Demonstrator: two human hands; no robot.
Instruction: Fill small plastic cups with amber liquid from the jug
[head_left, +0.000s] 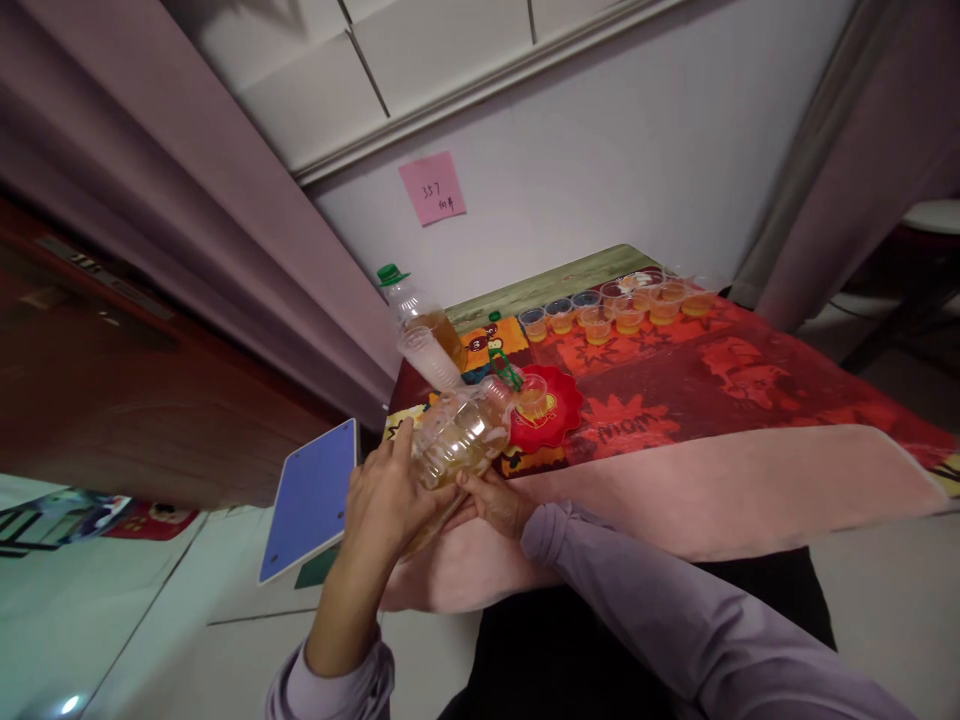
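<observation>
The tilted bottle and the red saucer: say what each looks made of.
Tilted bottle: likely clear, glossy plastic; amber liquid shows through its ribbed wall. Red saucer: probably shiny moulded plastic, with a scalloped rim catching light, though glazed ceramic can't be ruled out.

A pink sticky note (432, 188) hangs on the wall; filled small cups (615, 308) line the table's far edge; a blue board (311, 495) leans nearby

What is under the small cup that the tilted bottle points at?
The small cup stands on a red plate, which lies on the patterned tablecloth. The cup covers the plate's middle.
</observation>
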